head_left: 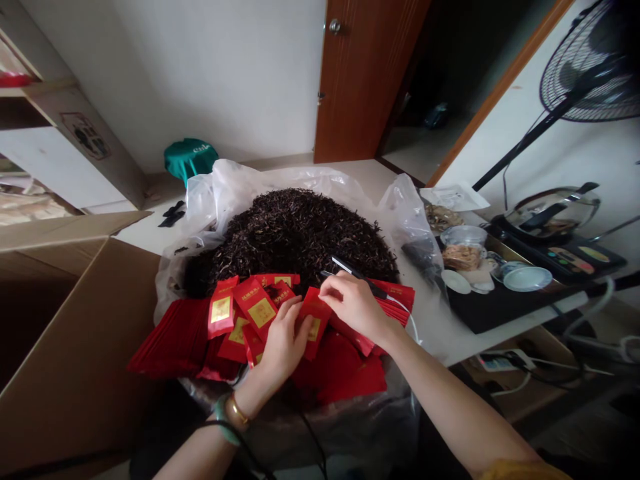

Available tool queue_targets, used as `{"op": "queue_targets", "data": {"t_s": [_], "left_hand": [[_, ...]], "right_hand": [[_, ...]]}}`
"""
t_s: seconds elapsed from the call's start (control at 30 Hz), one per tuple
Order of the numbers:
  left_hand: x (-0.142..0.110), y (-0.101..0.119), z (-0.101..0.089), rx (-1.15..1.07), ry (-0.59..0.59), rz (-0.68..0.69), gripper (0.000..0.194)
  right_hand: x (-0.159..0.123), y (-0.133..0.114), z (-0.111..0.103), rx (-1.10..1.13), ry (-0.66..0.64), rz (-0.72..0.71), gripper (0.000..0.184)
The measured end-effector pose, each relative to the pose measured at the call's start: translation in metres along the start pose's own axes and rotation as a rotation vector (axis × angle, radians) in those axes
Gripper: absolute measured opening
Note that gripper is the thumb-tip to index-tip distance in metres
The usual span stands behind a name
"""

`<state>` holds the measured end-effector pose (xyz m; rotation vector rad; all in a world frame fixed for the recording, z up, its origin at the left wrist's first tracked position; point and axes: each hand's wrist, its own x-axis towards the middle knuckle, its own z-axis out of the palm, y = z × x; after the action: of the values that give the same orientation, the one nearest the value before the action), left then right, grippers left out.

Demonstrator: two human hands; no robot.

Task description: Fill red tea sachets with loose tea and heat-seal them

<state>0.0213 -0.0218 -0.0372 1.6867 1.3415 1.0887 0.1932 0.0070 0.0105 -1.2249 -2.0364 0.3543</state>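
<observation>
A red foil packet [314, 325] with a gold label stands tilted between my two hands. My left hand [281, 340], with bracelets at the wrist, closes its thumb and fingers at the packet's left edge. At its top edge, my right hand [353, 303] pinches the packet, fingers together. Just beyond my right hand lies a slim two-armed tool [350, 268], pale and black, with a white cable nearby; the hand partly hides it. More red packets [255, 308] lie loose to the left of my left hand. Behind them rises a large heap of dark dried leaves [305, 230].
Stacked red packets [173, 340] lie at the left, with another stack [397, 300] at the right. Clear plastic sheeting [400, 200] surrounds the heap. An open cardboard box [85, 360] stands left. Small dishes [527, 277] sit right, below a fan [590, 73].
</observation>
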Motion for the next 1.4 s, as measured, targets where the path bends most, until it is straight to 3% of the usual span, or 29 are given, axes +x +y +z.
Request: {"op": "queue_targets", "data": {"t_s": [0.13,0.37,0.5,0.63,0.83,0.93,1.1,1.23,1.33,1.4], "left_hand": [[0.0,0.005,-0.004,-0.045,0.053,0.037,0.018],[-0.001,0.006,-0.007,-0.046,0.077,-0.06,0.024],[0.0,0.005,-0.007,-0.06,0.032,-0.073,0.024],[0.001,0.005,-0.008,-0.071,0.002,-0.083,0.035],[0.002,0.007,-0.009,-0.077,-0.035,-0.081,0.03],[0.002,0.007,-0.009,-0.066,-0.065,-0.064,0.031],[0.003,0.007,-0.011,-0.131,-0.131,-0.089,0.045],[0.008,0.011,-0.014,-0.269,-0.135,-0.166,0.05],[0.012,0.013,-0.019,-0.314,-0.184,-0.188,0.043],[0.014,0.014,-0.021,-0.324,-0.157,-0.186,0.037]], "right_hand": [[0.001,-0.005,-0.004,0.093,0.008,-0.014,0.015],[-0.001,-0.009,0.001,0.258,-0.011,0.191,0.017],[-0.003,-0.011,0.005,0.294,0.007,0.193,0.016],[-0.004,-0.015,0.004,0.387,-0.07,0.18,0.011],[-0.002,-0.01,0.001,0.345,-0.133,0.248,0.012],[-0.001,-0.008,-0.001,0.221,-0.188,0.188,0.004],[0.001,-0.013,-0.009,-0.005,-0.209,0.027,0.011],[0.001,-0.015,-0.013,0.015,-0.213,-0.072,0.01],[0.001,-0.014,-0.013,0.087,-0.251,-0.127,0.016],[0.001,-0.014,-0.012,0.138,-0.285,-0.126,0.019]]}}
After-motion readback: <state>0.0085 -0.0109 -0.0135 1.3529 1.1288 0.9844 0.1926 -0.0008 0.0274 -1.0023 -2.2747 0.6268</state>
